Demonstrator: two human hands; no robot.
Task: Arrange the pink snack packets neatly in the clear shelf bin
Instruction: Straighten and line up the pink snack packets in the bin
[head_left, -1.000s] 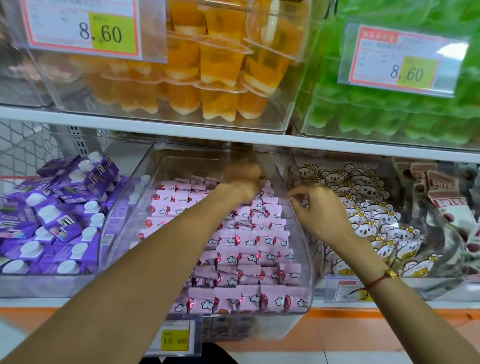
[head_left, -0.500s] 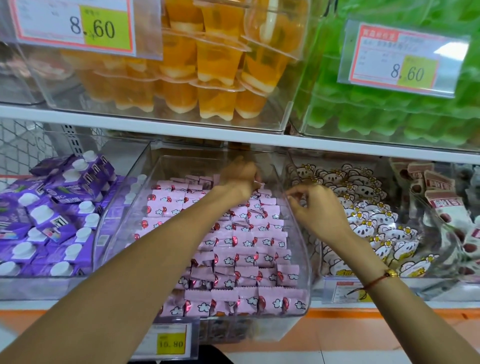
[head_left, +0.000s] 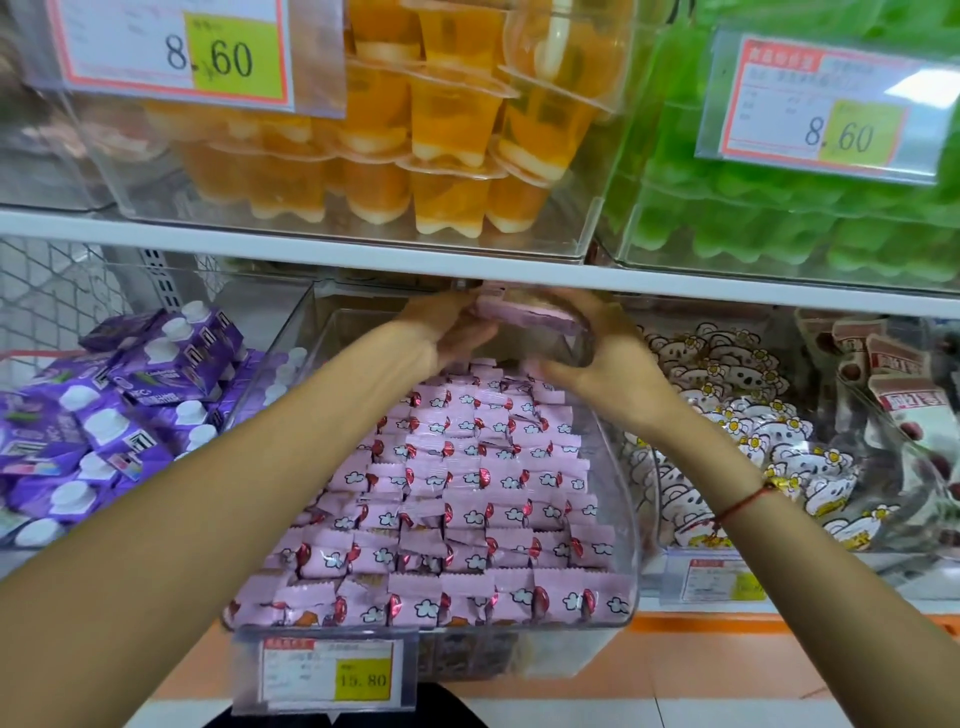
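The pink snack packets (head_left: 457, 483) fill the clear shelf bin (head_left: 621, 519) in overlapping rows that climb from the front lip toward the back, most lying flat with the cloud print up; a few at the front left sit crumpled and askew, so the tidying is, I judge, well along but unfinished. A small bundle of packets (head_left: 524, 317) is lifted above the back of the pile, just under the white shelf edge (head_left: 208, 228); the left hand (head_left: 441, 338) curls its fingers round the bundle's left end, and the right hand (head_left: 608, 353) cups the right end with the thumb stretched beneath; held from both ends like this, the bundle probably stays squared and can be laid down as one row at the back, where the pile looks loosest. The bundle is motion-blurred, so its count cannot be told. A price tag (head_left: 327, 675) hangs on the bin's front. Purple cartons (head_left: 104, 426) sit in the bin to the left, white animal-print packets (head_left: 743, 415) to the right; orange jelly cups (head_left: 415, 150) stand on the shelf above.
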